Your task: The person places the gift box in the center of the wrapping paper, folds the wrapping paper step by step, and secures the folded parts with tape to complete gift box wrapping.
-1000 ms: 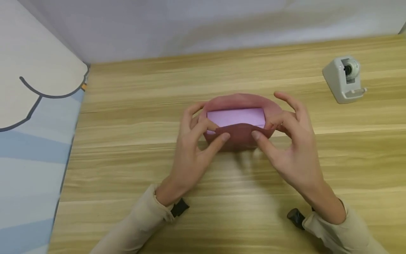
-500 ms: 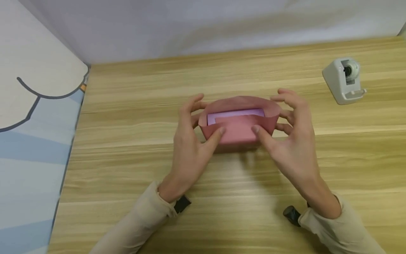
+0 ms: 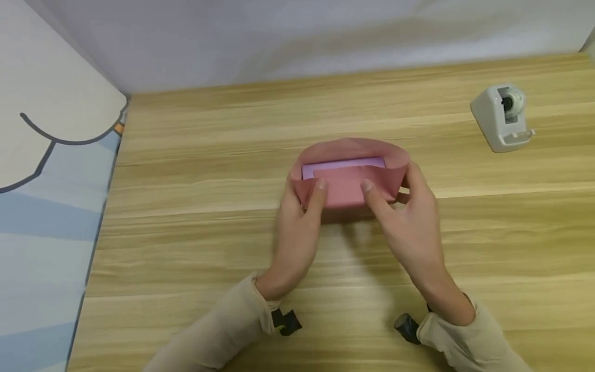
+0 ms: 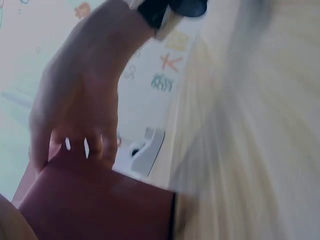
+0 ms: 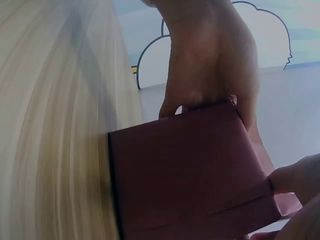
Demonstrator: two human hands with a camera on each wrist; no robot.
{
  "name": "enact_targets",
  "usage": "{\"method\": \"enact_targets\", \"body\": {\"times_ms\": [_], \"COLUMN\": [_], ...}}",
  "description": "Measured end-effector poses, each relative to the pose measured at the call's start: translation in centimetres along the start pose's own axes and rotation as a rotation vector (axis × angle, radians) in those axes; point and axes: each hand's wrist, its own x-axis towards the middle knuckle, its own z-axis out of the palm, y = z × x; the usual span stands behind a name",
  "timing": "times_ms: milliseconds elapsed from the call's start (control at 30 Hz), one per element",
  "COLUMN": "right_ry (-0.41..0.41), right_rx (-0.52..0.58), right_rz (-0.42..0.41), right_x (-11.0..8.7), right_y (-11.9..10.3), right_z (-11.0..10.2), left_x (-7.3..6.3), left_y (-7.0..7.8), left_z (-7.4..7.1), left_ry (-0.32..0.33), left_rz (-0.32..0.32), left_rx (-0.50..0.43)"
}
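A lilac box (image 3: pixel 362 163) stands inside a sheet of pink wrapping paper (image 3: pixel 346 191), its top partly showing. The paper's near edge is folded over the box, and its far edge stands up in a curve. My left hand (image 3: pixel 297 235) holds the left end, thumb pressing on the folded flap; its fingers are mostly hidden behind the paper. At the right end my right hand (image 3: pixel 413 230) grips likewise, thumb on the flap, fingers round the side. The right wrist view shows the paper's dark red near side (image 5: pixel 185 170) lying flat against the box.
A white tape dispenser (image 3: pixel 502 119) with a roll stands at the back right of the wooden table (image 3: pixel 195 155). A pale wall (image 3: pixel 297 41) rises behind, and a panel with a cloud drawing (image 3: pixel 51 206) borders the left side.
The near edge of the paper was folded down over the lilac top. Both thumbs moved onto the flap, and the hands drew inward, their fingers closing round the box's ends.
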Motion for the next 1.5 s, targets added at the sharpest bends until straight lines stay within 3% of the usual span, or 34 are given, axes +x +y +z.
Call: {"method": "enact_targets", "body": {"times_ms": [100, 300, 533, 733, 933, 1133, 1233, 1300, 1500], "right_ry": [0.023, 0.090, 0.019, 0.035, 0.049, 0.065, 0.071, 0.049, -0.120], "right_rx": [0.011, -0.010, -0.196, -0.332, -0.341, -0.336, -0.325, -0.325, -0.269], "right_rz": [0.017, -0.010, -0.103, -0.147, -0.143, -0.110, -0.098, -0.095, -0.059], "right_x": [0.0, 0.2, -0.4, -0.7, -0.7, -0.7, -0.7, -0.7, -1.1], "right_y": [0.0, 0.2, 0.4, 0.5, 0.3, 0.1, 0.1, 0.0, -0.2], "right_z": [0.4, 0.5, 0.3, 0.6, 0.5, 0.4, 0.1, -0.1, -0.2], "left_x": [-0.1, -0.1, -0.2, -0.3, -0.3, 0.1, 0.3, 0.4, 0.4], "left_y": [-0.2, -0.4, -0.3, -0.4, -0.1, 0.2, 0.1, 0.1, 0.0], "left_z": [0.7, 1.2, 1.4, 1.7, 1.8, 2.0, 2.1, 2.1, 2.5], "left_ry": [0.017, 0.068, 0.085, 0.099, 0.092, 0.107, 0.141, 0.157, 0.172], "left_rz": [0.012, 0.045, 0.111, 0.173, 0.175, 0.083, 0.073, 0.086, 0.132], "left_rx": [-0.062, -0.038, 0.025, 0.007, -0.028, -0.142, -0.158, -0.165, -0.191]}}
